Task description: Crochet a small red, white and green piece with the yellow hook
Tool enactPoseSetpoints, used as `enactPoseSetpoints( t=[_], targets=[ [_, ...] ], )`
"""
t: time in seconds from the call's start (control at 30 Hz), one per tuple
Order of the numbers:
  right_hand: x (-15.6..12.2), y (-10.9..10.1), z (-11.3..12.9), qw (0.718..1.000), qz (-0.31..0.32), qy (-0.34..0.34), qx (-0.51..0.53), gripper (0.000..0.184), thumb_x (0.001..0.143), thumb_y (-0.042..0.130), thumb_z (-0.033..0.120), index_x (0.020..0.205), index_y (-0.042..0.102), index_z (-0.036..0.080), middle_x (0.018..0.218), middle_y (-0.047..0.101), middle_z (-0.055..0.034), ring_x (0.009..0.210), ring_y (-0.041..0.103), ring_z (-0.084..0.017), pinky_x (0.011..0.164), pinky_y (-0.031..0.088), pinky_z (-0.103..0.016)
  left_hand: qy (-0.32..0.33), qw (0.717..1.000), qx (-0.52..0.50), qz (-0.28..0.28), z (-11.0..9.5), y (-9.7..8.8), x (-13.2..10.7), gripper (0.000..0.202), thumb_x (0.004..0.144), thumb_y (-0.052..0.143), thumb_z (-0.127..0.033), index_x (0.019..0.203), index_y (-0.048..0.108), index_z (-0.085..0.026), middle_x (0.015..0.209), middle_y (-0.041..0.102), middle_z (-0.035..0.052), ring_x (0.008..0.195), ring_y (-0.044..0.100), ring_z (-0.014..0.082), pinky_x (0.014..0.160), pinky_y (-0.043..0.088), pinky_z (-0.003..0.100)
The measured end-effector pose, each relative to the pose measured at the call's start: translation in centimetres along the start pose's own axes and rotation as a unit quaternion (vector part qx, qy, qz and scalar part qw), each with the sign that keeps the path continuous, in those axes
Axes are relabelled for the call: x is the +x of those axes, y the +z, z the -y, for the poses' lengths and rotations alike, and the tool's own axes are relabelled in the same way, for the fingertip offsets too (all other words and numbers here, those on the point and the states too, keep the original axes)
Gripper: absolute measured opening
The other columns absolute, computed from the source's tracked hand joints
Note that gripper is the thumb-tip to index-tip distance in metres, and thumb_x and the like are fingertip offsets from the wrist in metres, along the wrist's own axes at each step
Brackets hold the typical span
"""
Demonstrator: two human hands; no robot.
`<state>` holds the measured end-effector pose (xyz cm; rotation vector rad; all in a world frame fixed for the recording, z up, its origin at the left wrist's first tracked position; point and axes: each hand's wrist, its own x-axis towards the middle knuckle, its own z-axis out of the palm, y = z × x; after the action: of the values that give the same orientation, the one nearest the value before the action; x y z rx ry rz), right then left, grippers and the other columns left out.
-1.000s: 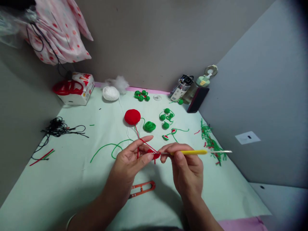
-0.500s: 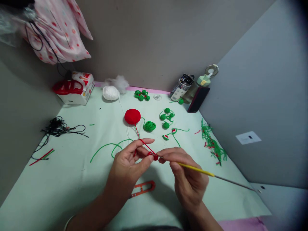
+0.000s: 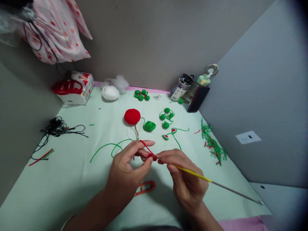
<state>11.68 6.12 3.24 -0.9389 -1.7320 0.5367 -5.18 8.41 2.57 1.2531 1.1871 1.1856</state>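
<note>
My left hand (image 3: 127, 165) pinches a small red crochet piece (image 3: 152, 157) between thumb and fingers, with red yarn (image 3: 144, 145) running over the index finger back to a red yarn ball (image 3: 132, 116). My right hand (image 3: 185, 173) grips a yellow-handled crochet hook (image 3: 192, 172), its tip at the red piece and its metal end pointing down to the right. Both hands hover over the pale green table cover (image 3: 72, 173).
Orange thread snips (image 3: 145, 188) lie under my hands. Green crochet pieces (image 3: 149, 126) and small green balls (image 3: 166, 117) lie beyond; yarn scraps (image 3: 211, 142) at right. A white yarn ball (image 3: 110, 93), a box (image 3: 77, 88), black cord (image 3: 57, 126), bottles and a phone (image 3: 197, 99) stand farther back.
My right hand has turned the hook from level to slanting down right and sunk slightly. The left hand's fingers have closed tighter on the red piece.
</note>
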Motion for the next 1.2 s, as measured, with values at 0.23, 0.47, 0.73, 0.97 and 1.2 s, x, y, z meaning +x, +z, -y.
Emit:
enactPoseSetpoints(
  t=[0.23,0.47,0.73,0.97,1.2],
  targets=[
    [-0.5,1.1,-0.3,0.998,-0.035,-0.026,-0.038,0.035,0.098,0.057,0.006,0.121,0.074,0.026,0.106,0.078,-0.0091,0.093,0.074,-0.022,0.075,0.063,-0.036,-0.055,0.994,-0.093,0.016,0.0,0.1,-0.1,0.028,0.084,0.077,-0.016,0.108,0.082,-0.028,0.074,0.07,-0.0038,0.075,0.067,0.0146,0.083,0.054,0.028],
    [-1.7,1.4,-0.9,0.975,-0.035,-0.087,-0.202,0.055,0.091,0.071,0.005,0.135,0.071,0.037,0.103,0.075,-0.0043,0.09,0.074,-0.022,0.072,0.064,-0.033,-0.184,0.936,-0.295,0.056,-0.5,0.4,0.1,0.054,0.082,0.086,-0.024,0.134,0.071,-0.023,0.072,0.062,-0.0054,0.062,0.052,0.0074,0.059,0.045,0.018],
    [-0.8,0.9,-0.7,0.993,-0.103,0.055,0.036,0.03,0.101,0.059,0.012,0.116,0.078,0.029,0.092,0.077,-0.0051,0.082,0.072,-0.021,0.069,0.06,-0.037,-0.229,0.901,-0.361,0.072,-0.8,-0.4,0.8,0.049,0.076,0.088,-0.019,0.124,0.076,-0.02,0.074,0.057,-0.0072,0.043,0.029,-0.0015,0.043,0.027,0.017],
    [0.3,1.0,-1.1,0.947,-0.123,0.169,0.244,0.015,0.1,0.067,0.028,0.098,0.082,0.026,0.087,0.075,-0.0037,0.07,0.069,-0.016,0.062,0.059,-0.029,-0.187,0.946,-0.259,0.051,-1.1,-0.1,0.2,0.04,0.081,0.083,-0.025,0.121,0.079,-0.025,0.072,0.057,-0.0058,0.045,0.034,0.0037,0.045,0.027,0.022],
    [0.0,1.5,-1.1,0.976,-0.088,0.124,0.156,0.02,0.101,0.066,0.019,0.105,0.082,0.031,0.096,0.08,-0.0041,0.092,0.072,-0.019,0.078,0.06,-0.033,-0.183,0.946,-0.252,0.085,-0.5,0.4,0.1,0.036,0.082,0.082,-0.029,0.117,0.08,-0.023,0.07,0.058,-0.0046,0.052,0.043,0.0068,0.053,0.036,0.024]
  ],
)
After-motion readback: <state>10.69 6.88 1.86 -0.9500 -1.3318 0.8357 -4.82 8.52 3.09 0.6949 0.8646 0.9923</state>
